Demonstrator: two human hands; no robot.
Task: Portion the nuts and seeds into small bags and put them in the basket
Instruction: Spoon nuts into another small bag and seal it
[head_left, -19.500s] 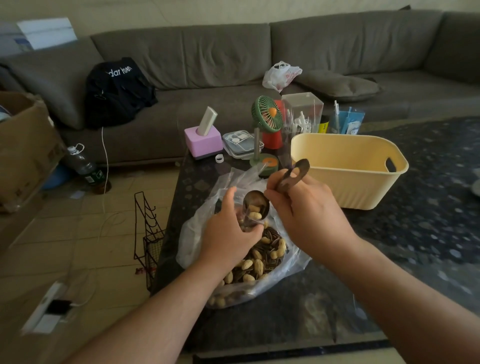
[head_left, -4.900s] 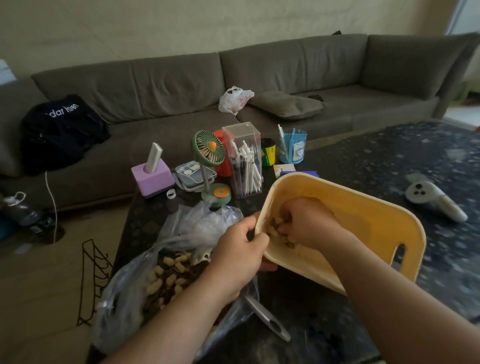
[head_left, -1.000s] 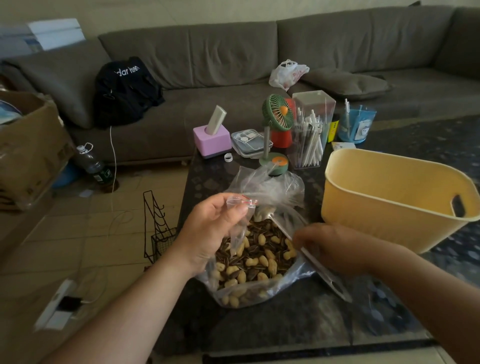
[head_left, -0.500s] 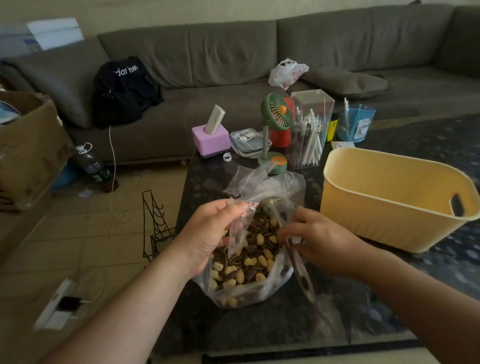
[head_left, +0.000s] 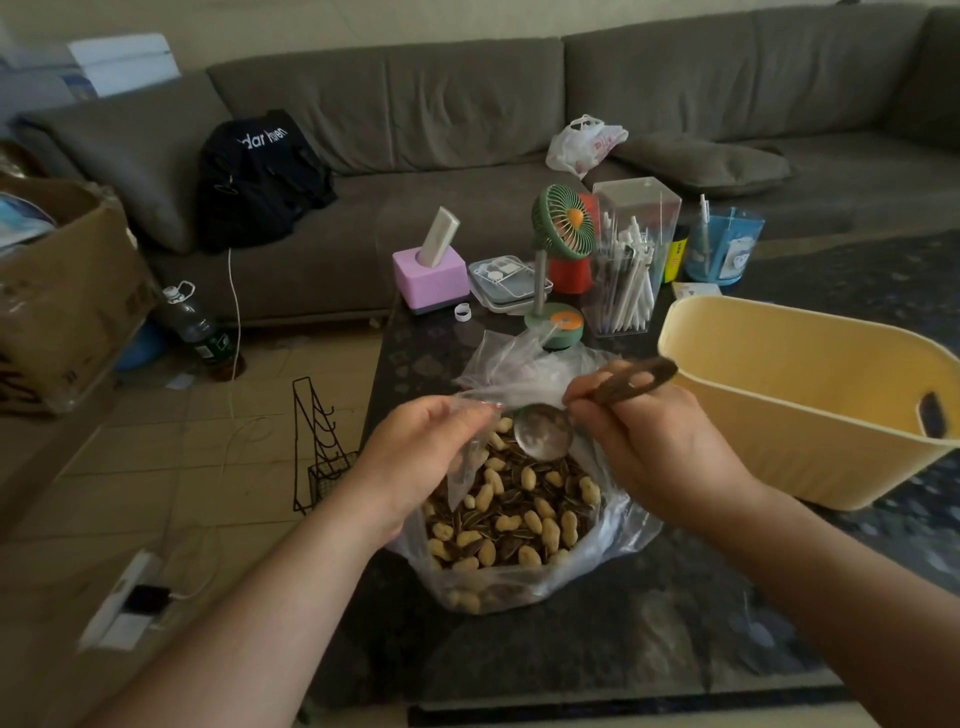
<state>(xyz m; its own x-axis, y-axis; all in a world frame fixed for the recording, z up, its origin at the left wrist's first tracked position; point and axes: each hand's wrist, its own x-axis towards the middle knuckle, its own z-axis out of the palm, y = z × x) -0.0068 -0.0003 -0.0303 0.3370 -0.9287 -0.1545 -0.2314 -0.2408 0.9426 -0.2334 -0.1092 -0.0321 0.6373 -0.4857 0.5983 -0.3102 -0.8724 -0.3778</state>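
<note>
Behind our dark bench (head_left: 649, 639) sits a long grey sofa (head_left: 467, 104) with a black bag (head_left: 260, 176) on it. Right in front of us on the bench is a big clear bag (head_left: 613, 540), open at the top and full of nuts and seeds (head_left: 514, 519). Our left hand (head_left: 415, 457) pinches a small clear bag (head_left: 465, 457) by its top edge, with thumb and fingers curled on it, just over the nuts. Our right hand (head_left: 654, 441) has its grip closed around the handle of a metal scoop (head_left: 543, 431). The round scoop part hangs over the nuts, right beside the small bag. A yellow basket (head_left: 779, 374) stands on the bench to our right, close to the big bag. Farther back on the bench we see a green fan (head_left: 563, 223), a pink box (head_left: 428, 275) and a clear box of pens (head_left: 628, 260).
</note>
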